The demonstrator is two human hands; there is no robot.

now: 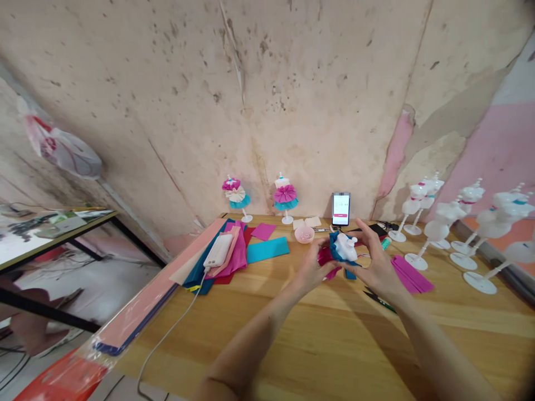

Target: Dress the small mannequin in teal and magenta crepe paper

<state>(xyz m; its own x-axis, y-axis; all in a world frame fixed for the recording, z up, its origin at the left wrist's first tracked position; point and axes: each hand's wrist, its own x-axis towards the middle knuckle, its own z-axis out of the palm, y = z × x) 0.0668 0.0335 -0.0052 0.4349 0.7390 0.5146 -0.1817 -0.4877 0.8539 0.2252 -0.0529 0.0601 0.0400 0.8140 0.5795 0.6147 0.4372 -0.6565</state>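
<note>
A miniature white mannequin (345, 246) is tilted toward me between my hands above the wooden table. Dark blue fabric (335, 245) is gathered around it, and a dark red piece (324, 255) shows on its left side. My left hand (310, 269) is closed around the left side, thumb under the fabric. From the right, my right hand (381, 270) grips the blue fabric's edge and the mannequin, its forefinger raised. The mannequin's stand is hidden. Green-handled scissors (379, 299) lie below my right hand, and magenta fabric strips (412, 274) are to its right.
Two dressed mannequins (285, 195) stand by the wall, near a pink bowl (305, 234) and an upright phone (341, 209). Several bare white mannequins (448, 214) crowd the right side. Stacked fabric (236, 257) lies left under a white power bank (219, 250) with a cable (175, 323).
</note>
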